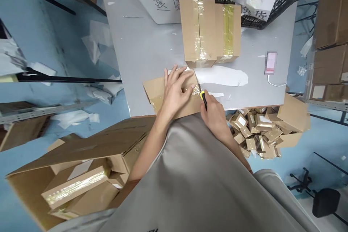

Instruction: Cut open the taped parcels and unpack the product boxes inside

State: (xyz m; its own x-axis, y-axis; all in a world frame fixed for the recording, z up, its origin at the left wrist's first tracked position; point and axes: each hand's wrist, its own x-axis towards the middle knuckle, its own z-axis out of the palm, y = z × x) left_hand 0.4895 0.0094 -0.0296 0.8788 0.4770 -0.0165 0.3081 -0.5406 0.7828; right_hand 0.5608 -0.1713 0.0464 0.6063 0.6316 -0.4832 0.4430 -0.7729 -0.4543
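Observation:
A brown cardboard box (157,92) lies at the front edge of the grey table, with clear tape across it. My left hand (176,88) rests on its top, fingers spread and pressing down. In my right hand (214,112) is a utility knife (202,95) with a yellow and black handle. The knife's tip points at the box's right edge, by the tape; whether the blade is in the cardboard I cannot tell. Just beyond my hands stand a taped carton (191,32) and a second taped carton (236,32), side by side and touching.
At the back are a white bin (163,1) and a black crate (262,21) holding boxes. A phone (270,63) with a white cable lies at right. A large open carton (81,152) with boxes stands at lower left; a heap of small boxes (255,130) lies at right.

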